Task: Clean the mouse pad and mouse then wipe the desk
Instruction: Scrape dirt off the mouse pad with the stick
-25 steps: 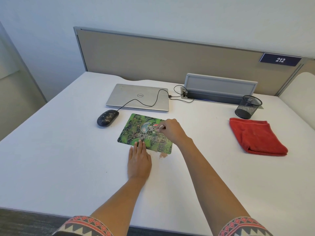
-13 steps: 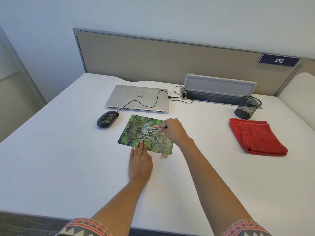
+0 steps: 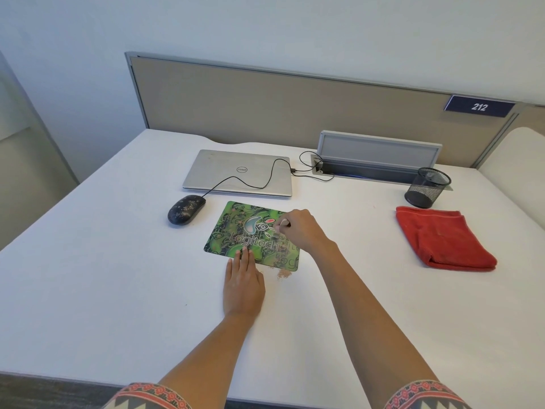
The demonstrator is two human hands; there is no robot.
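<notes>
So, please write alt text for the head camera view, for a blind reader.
A person's right hand pinches a small pale object over a green mouse pad on a white desk, while the left hand presses its near edge with straight fingers. A black mouse lies left of the pad, a closed laptop behind it, a folded red cloth to the right.

Green mouse pad (image 3: 236, 231) beside black mouse (image 3: 185, 209)

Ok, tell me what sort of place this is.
Most likely an office workstation: a white desk backed by a beige partition panel carrying a dark blue plate numbered 212, with a closed silver laptop and a black mesh pen cup.
</notes>
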